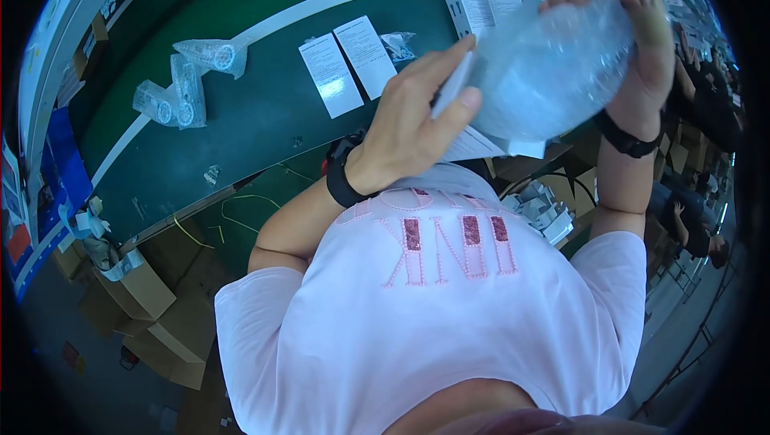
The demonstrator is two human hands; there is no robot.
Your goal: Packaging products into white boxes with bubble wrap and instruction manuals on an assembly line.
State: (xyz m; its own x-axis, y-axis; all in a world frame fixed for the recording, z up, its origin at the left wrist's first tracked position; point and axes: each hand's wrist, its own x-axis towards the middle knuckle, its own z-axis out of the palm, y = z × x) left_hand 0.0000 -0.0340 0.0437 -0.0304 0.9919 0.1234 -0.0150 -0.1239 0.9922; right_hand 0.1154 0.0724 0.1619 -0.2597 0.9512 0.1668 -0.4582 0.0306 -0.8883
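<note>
My right hand [642, 42] is raised at the upper right, with its fingers curled on the top edge of a clear bubble-wrap bag [553, 74]. The bag hangs over a white printed carton [473, 144] close to my chest. What lies inside the bag is too blurred to make out. Around the carton's left side goes my left hand [413, 118], thumb and fingers gripping it. Most of the carton is hidden behind the bag. On the green table beside my left hand lie two white printed cards or flat boxes [366, 56] and a small clear plastic bag [398, 46].
Several bubble-wrapped round pieces [189, 90] lie on the table's left part. White cartons [481, 6] stand at the back right. Below the table edge are brown cardboard boxes [144, 286] at left and a heap of white pieces [541, 209] at right. Other people [706, 90] are at far right.
</note>
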